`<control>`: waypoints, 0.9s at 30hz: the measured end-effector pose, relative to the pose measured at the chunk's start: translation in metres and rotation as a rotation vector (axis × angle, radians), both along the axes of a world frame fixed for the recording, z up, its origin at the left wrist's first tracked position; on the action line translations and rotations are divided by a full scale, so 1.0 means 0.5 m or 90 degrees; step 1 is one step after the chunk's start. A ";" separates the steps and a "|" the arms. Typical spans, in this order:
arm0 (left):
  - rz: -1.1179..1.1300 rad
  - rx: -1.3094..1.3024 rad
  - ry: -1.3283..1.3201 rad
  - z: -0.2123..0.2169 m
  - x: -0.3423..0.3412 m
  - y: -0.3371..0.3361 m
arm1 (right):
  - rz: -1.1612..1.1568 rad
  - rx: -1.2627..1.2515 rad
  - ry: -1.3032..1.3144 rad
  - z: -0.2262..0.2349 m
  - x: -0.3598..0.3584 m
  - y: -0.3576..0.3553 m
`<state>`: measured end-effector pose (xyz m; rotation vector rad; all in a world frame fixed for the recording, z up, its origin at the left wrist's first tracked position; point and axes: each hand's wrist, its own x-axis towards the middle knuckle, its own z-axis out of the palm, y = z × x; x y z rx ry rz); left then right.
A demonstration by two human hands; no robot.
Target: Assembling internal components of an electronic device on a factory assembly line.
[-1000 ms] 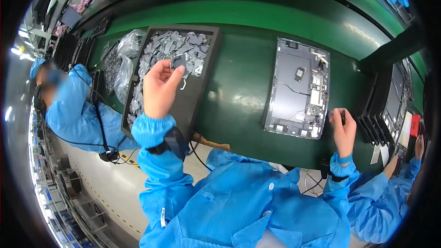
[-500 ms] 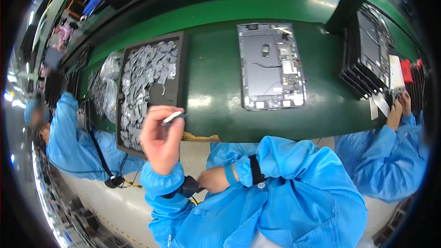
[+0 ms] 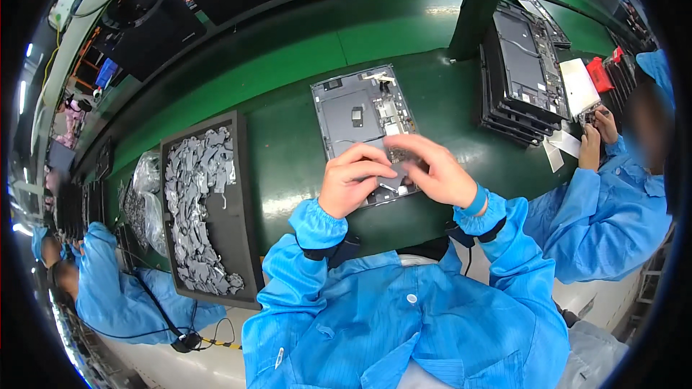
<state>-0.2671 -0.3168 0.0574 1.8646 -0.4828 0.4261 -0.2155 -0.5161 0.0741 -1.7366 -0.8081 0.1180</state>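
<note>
My left hand [image 3: 353, 180] is closed, pinching a small dark grey flat piece with a white edge [image 3: 390, 186] between thumb and fingers. Just right of it, my right hand [image 3: 440, 173] reaches in with thumb and forefinger apart, the thumb close beside the piece. Motion blurs those fingertips, so whether they touch it is unclear. Beneath both hands lies an opened grey device panel [image 3: 340, 112] with a circuit board along its right side and a small dark square part [image 3: 357, 117] on its bare area. My hands cover its lower portion.
Left of the panel, a black tray [image 3: 249, 245] holds many grey pieces [image 3: 189, 202], with clear plastic bags [image 3: 149, 202] beyond. Similar panels are stacked [image 3: 522, 57] at right by a dark post [image 3: 481, 7]. Co-workers in blue sit on either side; the right one's hands [image 3: 597, 130] handle a part.
My left hand has carried the grey piece from beside the tray to over the panel. My right hand has risen from near my left sleeve to join it. The view has shifted.
</note>
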 end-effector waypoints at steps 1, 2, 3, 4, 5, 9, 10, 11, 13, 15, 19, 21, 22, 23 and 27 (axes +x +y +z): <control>-0.045 -0.044 0.017 -0.009 0.015 0.001 | -0.003 -0.002 0.001 0.006 0.007 -0.003; -0.089 -0.089 0.035 -0.017 0.029 0.003 | 0.047 -0.032 0.109 0.018 0.012 -0.008; -0.089 -0.091 0.036 -0.023 0.040 0.007 | 0.098 -0.063 0.216 0.024 0.020 -0.011; -0.095 -0.178 0.088 -0.025 0.049 0.012 | 0.093 -0.084 0.179 0.011 0.038 -0.017; -0.100 -0.265 0.141 -0.023 0.058 0.018 | 0.045 -0.089 0.218 0.017 0.051 -0.020; 0.011 -0.392 0.191 -0.008 0.107 0.096 | -0.232 -0.183 0.000 -0.009 0.158 0.001; 0.049 -0.383 0.193 -0.012 0.116 0.113 | -0.233 -0.149 -0.010 -0.024 0.179 0.009; 0.088 -0.373 0.197 -0.014 0.126 0.124 | -0.231 -0.152 -0.007 -0.033 0.193 0.019; 0.096 -0.406 0.200 -0.023 0.131 0.128 | -0.233 -0.217 0.027 -0.049 0.215 0.043; 0.047 -0.410 0.229 -0.041 0.135 0.133 | -0.229 -0.223 0.026 -0.060 0.225 0.052; -0.062 -0.497 0.285 -0.063 0.152 0.133 | -0.216 -0.197 0.068 -0.071 0.235 0.049; -0.074 -0.524 0.328 -0.066 0.160 0.134 | -0.216 -0.154 0.097 -0.068 0.239 0.049; -0.105 -0.565 0.313 -0.067 0.164 0.135 | -0.208 -0.161 0.079 -0.072 0.242 0.040; -0.137 -0.606 0.297 -0.067 0.164 0.136 | -0.205 -0.146 0.093 -0.073 0.247 0.034; -0.038 -0.350 0.383 -0.042 0.170 0.130 | -0.189 -0.167 0.110 -0.089 0.243 0.020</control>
